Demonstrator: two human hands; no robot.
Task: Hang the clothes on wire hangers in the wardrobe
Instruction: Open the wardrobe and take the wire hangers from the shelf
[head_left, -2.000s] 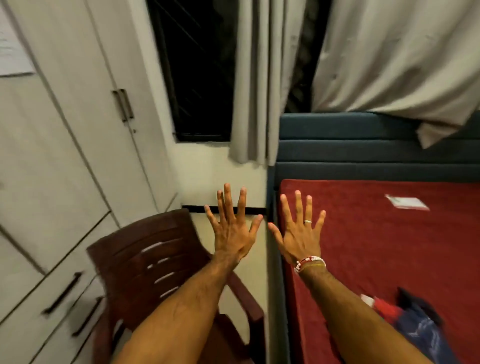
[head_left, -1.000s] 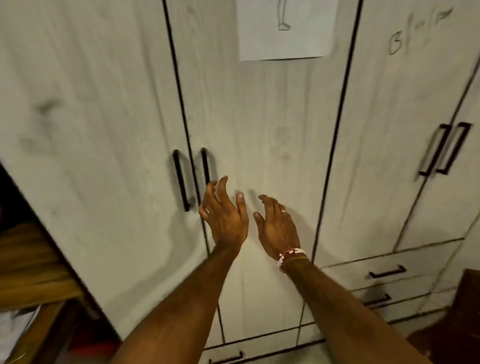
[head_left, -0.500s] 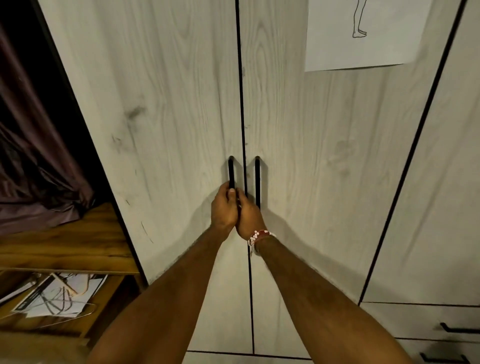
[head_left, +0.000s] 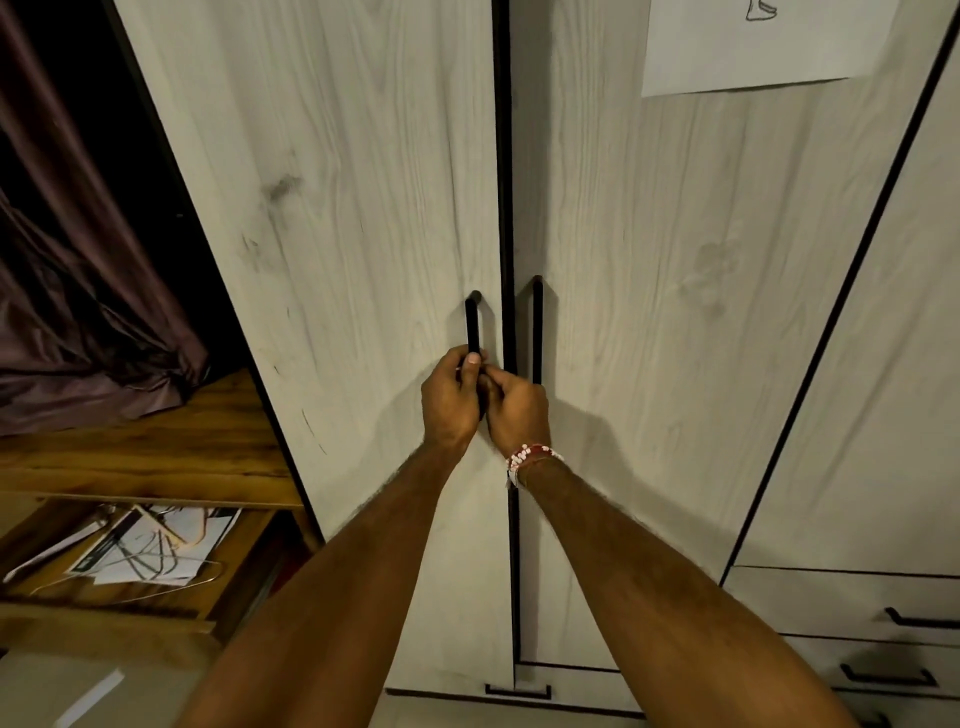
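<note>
Pale wood-grain wardrobe (head_left: 363, 208) doors fill the view, a dark gap between them. Left hand (head_left: 449, 402) curls around the left handle (head_left: 472, 322); right hand (head_left: 519, 410) is closed just beside the right handle (head_left: 537, 327), its grip hidden. Wire hanger (head_left: 130, 577) lies on the left shelf (head_left: 156, 447).

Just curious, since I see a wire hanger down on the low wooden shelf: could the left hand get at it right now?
Probably not: the left hand is closed on the door handle, and the wire hanger lies far below, left.

No readable text; the white paper sheet (head_left: 763, 44) on the wardrobe door (head_left: 675, 260) carries only a drawn foot.
</note>
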